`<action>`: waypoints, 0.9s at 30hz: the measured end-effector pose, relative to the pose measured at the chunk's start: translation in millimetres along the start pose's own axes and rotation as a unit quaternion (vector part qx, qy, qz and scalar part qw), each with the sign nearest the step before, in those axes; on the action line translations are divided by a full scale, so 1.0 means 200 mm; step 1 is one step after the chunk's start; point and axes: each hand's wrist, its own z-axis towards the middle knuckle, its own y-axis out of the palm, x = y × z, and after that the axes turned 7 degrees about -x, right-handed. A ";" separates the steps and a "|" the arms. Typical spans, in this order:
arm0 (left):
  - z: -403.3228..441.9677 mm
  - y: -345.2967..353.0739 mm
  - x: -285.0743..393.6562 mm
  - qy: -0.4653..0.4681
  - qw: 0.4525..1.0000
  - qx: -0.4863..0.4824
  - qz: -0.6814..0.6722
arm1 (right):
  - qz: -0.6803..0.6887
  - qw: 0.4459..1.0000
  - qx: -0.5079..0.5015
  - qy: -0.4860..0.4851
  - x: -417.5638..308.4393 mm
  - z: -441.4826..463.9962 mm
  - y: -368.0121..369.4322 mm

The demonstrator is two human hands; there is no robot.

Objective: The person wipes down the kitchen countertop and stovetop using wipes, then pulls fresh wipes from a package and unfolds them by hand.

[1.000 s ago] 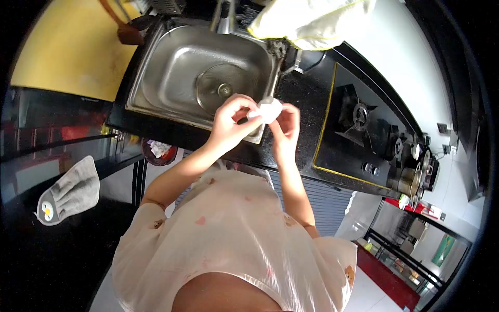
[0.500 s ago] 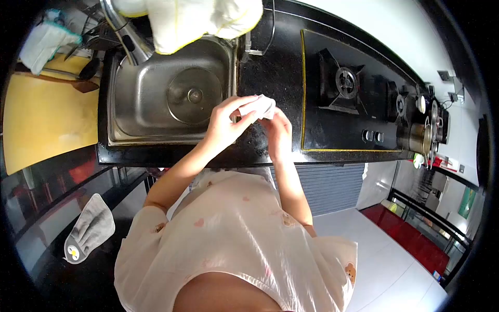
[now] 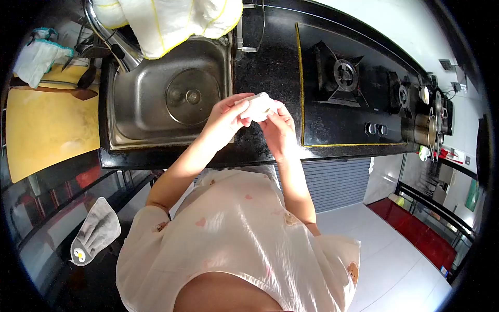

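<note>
A small crumpled white piece, like tissue or thin cloth, (image 3: 257, 107) is held between both hands over the black counter (image 3: 257, 67), just right of the sink's edge. My left hand (image 3: 224, 118) pinches its left side, thumb on top and fingers curled round. On its right side, my right hand (image 3: 279, 130) grips it with thumb and fingertips. Part of the piece is hidden by the fingers.
The metal sink (image 3: 150, 104) lies at the left under a faucet (image 3: 118, 48). White cloths with yellow edging (image 3: 176, 23) hang over its back. A yellow board (image 3: 52, 125) is at far left, a gas stove (image 3: 353, 104) at right.
The view has swung, so the sink now sits further left and the stove shows more fully. Both hands keep hold of the white piece, and their fingers have shifted on it.
</note>
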 end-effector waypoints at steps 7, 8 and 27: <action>-0.04 0.00 -0.03 -0.037 0.996 -0.026 -0.082 | -0.262 0.944 0.028 -0.197 0.08 -0.01 0.06; -0.04 -0.01 -0.04 -0.034 0.995 -0.028 -0.086 | -0.318 0.919 0.028 -0.230 0.08 -0.01 0.06; 0.06 -0.06 -0.16 0.290 0.724 0.056 0.623 | -0.104 0.993 0.029 0.039 0.08 0.00 -0.12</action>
